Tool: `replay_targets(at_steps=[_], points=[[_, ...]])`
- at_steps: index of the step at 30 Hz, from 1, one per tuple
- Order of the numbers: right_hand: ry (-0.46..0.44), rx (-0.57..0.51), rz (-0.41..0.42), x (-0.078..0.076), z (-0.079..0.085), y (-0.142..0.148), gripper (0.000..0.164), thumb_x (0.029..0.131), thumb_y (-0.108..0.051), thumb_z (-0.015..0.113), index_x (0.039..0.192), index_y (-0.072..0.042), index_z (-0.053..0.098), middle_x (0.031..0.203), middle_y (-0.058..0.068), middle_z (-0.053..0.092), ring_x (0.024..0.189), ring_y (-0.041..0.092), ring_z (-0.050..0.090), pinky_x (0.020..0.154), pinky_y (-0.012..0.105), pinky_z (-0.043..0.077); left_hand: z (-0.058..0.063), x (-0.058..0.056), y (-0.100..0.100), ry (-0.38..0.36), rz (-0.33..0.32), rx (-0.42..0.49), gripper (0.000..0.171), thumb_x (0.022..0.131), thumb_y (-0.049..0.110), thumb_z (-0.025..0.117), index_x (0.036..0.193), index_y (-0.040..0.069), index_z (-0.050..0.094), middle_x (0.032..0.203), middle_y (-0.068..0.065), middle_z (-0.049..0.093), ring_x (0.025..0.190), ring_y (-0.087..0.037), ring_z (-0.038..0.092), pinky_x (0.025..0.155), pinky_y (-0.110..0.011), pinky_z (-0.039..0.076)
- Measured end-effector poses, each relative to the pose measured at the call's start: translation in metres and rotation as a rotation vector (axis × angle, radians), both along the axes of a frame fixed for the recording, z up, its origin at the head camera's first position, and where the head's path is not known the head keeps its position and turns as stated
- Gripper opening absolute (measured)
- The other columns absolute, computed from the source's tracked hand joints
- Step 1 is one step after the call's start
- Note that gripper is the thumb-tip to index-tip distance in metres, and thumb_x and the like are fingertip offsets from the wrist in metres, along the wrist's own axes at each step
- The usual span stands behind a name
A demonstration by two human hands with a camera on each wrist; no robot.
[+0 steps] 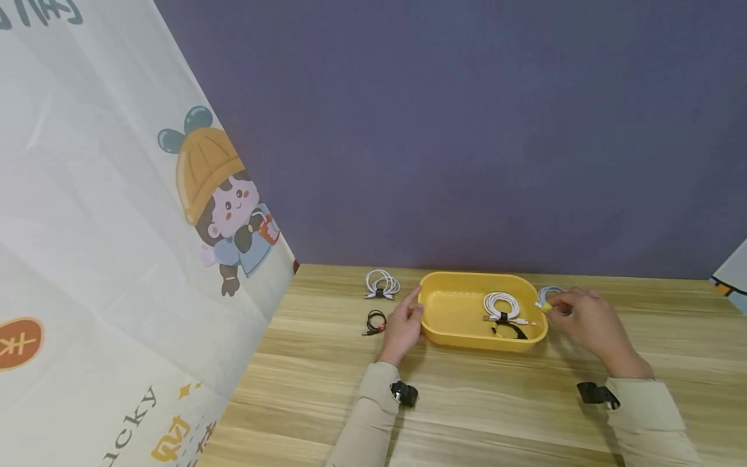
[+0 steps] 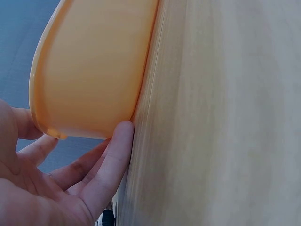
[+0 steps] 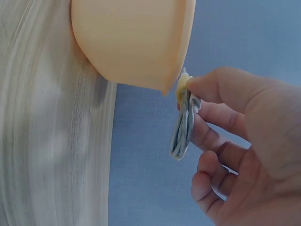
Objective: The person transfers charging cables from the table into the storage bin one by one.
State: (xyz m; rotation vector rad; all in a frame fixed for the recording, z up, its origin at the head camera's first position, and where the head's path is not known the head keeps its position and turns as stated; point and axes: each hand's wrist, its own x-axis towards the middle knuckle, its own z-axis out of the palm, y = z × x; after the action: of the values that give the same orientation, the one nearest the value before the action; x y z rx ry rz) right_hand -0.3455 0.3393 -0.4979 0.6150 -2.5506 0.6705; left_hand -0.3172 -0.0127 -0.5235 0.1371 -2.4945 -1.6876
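A yellow plastic basket stands on the table. My left hand is at its left end, with fairly straight fingers touching the end wall and rim in the left wrist view. My right hand is just past the right end. Between thumb and fingers it pinches a coiled grey-white cable with a yellow tie, held close beside the basket's rim. Inside the basket, toward the right, lie a coiled white cable with a black strap and a small black cable with some yellow on it.
Left of the basket, a coiled white cable lies toward the back and a small coiled black cable lies in front of it. A dark blue-grey panel rises behind the wooden table. A printed white sheet hangs at left.
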Motion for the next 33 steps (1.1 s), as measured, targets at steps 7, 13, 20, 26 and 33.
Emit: replay_targets(at_steps=[7, 13, 20, 26, 33], points=[[-0.012, 0.002, 0.003, -0.001, 0.000, -0.004, 0.017, 0.081, -0.007, 0.079, 0.097, -0.003, 0.079, 0.084, 0.005, 0.070, 0.078, 0.025, 0.059, 0.066, 0.039, 0.048, 0.001, 0.001, 0.000, -0.007, 0.000, 0.013, 0.043, 0.107, 0.025, 0.053, 0.149, 0.036, 0.053, 0.094, -0.012, 0.074, 0.061, -0.018, 0.067, 0.052, -0.031, 0.062], [-0.010, 0.007, 0.010, -0.001, 0.000, -0.007, 0.015, 0.082, -0.006, 0.078, 0.096, -0.003, 0.079, 0.085, 0.006, 0.071, 0.079, 0.027, 0.060, 0.066, 0.042, 0.050, 0.001, 0.001, 0.000, -0.010, 0.000, 0.016, 0.044, 0.107, 0.024, 0.053, 0.149, 0.037, 0.052, 0.097, -0.013, 0.074, 0.062, -0.018, 0.067, 0.053, -0.032, 0.062], [-0.008, -0.003, 0.035, 0.001, 0.000, -0.011, 0.015, 0.082, -0.006, 0.075, 0.096, -0.003, 0.079, 0.085, 0.005, 0.071, 0.080, 0.027, 0.060, 0.068, 0.045, 0.051, 0.001, 0.001, 0.000, -0.007, -0.001, 0.004, 0.044, 0.107, 0.024, 0.053, 0.150, 0.036, 0.052, 0.098, -0.014, 0.075, 0.060, -0.019, 0.067, 0.052, -0.032, 0.062], [-0.006, 0.000, 0.044, 0.002, 0.000, -0.015, 0.016, 0.083, -0.008, 0.077, 0.098, -0.002, 0.079, 0.084, 0.004, 0.071, 0.080, 0.027, 0.060, 0.068, 0.045, 0.050, 0.000, 0.002, 0.000, 0.001, 0.000, 0.003, 0.044, 0.107, 0.024, 0.053, 0.149, 0.037, 0.052, 0.099, -0.015, 0.075, 0.060, -0.018, 0.066, 0.052, -0.032, 0.062], [0.003, 0.005, 0.051, 0.003, -0.002, -0.019, 0.015, 0.082, -0.009, 0.078, 0.096, -0.003, 0.078, 0.082, 0.002, 0.069, 0.080, 0.025, 0.058, 0.066, 0.042, 0.050, -0.001, 0.002, 0.000, 0.005, 0.004, 0.008, 0.043, 0.107, 0.025, 0.053, 0.148, 0.037, 0.053, 0.097, -0.014, 0.075, 0.060, -0.018, 0.067, 0.052, -0.032, 0.062]])
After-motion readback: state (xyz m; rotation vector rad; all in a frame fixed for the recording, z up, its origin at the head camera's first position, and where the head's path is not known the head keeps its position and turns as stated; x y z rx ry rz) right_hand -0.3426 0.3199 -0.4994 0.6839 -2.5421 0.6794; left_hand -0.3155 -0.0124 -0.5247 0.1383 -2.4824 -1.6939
